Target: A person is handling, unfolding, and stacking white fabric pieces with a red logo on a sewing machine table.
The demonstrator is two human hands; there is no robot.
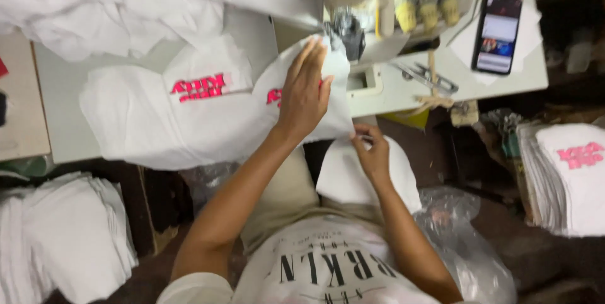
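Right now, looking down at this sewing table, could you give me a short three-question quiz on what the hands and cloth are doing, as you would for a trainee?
1. True or false: the left hand lies flat on the white cloth piece on the sewing table.
2. What does the right hand pinch? A) the phone B) the lower edge of the white cloth C) the scissors
3. Fill in: the phone lies on the table's far ____ side.

Key: 1 true; 2 B; 3 right. The scissors lie untouched, apart from both hands.
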